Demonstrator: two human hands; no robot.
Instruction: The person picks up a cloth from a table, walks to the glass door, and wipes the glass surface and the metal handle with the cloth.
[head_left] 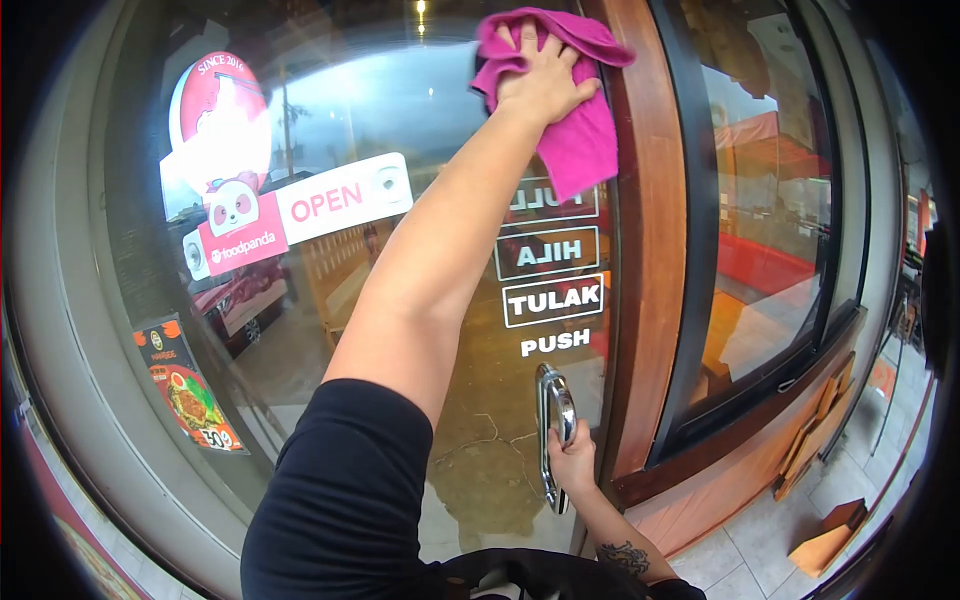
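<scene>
We logged the left hand [545, 75] raised high at about 12 o'clock in the head view, palm spread flat with fingers apart, pressing a pink cloth [570, 110] against the glass door [400, 110]. The cloth sat at the door's upper right corner, bunched above the fingers and hanging loose below the wrist, its lower edge just covering the top of the white lettering. The left arm ran up from a black sleeve [340, 500] at 7 o'clock.

We noted the right hand [570, 462] low at about 6 o'clock, fingers curled shut around the chrome door handle [555, 400], gripping its lower half. A tattoo showed on that forearm.

Between the two hands, the glass carried reversed signs and the words TULAK [552, 300] and PUSH [555, 344]. At 9 o'clock from the cloth we recorded a pink foodpanda OPEN sticker [300, 215], with a food poster [190, 390] lower, toward 8 o'clock. The wooden door frame [650, 250] stood just right of cloth and handle, at 3 o'clock, and a dark-framed window [770, 220] lay beyond it.
</scene>
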